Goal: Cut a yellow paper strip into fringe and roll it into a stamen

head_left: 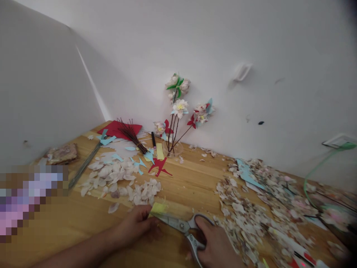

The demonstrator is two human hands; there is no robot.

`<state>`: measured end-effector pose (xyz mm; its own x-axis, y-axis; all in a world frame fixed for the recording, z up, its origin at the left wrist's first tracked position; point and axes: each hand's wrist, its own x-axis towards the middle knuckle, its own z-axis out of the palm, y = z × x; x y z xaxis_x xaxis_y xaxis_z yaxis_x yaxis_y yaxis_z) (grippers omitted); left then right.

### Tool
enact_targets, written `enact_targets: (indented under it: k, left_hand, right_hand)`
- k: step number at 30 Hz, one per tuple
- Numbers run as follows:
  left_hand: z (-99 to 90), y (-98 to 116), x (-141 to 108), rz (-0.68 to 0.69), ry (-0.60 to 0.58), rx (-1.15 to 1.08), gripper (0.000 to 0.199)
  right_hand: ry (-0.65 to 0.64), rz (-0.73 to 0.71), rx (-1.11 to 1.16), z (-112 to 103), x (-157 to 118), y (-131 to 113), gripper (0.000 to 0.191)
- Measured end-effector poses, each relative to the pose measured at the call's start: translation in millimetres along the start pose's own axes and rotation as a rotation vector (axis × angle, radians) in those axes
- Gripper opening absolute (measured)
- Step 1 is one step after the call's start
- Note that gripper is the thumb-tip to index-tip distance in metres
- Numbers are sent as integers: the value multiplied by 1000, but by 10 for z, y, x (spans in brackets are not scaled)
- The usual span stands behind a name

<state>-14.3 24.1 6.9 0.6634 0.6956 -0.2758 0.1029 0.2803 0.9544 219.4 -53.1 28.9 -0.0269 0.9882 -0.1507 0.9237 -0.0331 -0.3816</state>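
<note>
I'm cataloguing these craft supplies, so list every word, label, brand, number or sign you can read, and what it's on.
No text can be read anywhere.
Scissors: no legible marking.
Black pen-like stick: too small to tell.
Brownish packet: too blurred to tell.
Pixelated patch at left: nothing legible.

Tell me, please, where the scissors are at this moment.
In the head view, the scissors are near the bottom centre, held in the right hand and pointing left toward the yellow paper in the left hand.
</note>
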Motion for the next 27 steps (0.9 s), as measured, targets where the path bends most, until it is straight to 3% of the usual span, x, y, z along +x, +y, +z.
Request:
enact_targets:
  k: [13, 27]
  left_hand:
    - [0, 35, -7, 36, -69, -7, 28]
    - [-18, 63, -24, 38, -18, 14, 23]
  right_hand:
    - [31, -32, -23, -16, -4, 31, 34]
    - [3, 11, -33, -81, -47, -88, 34]
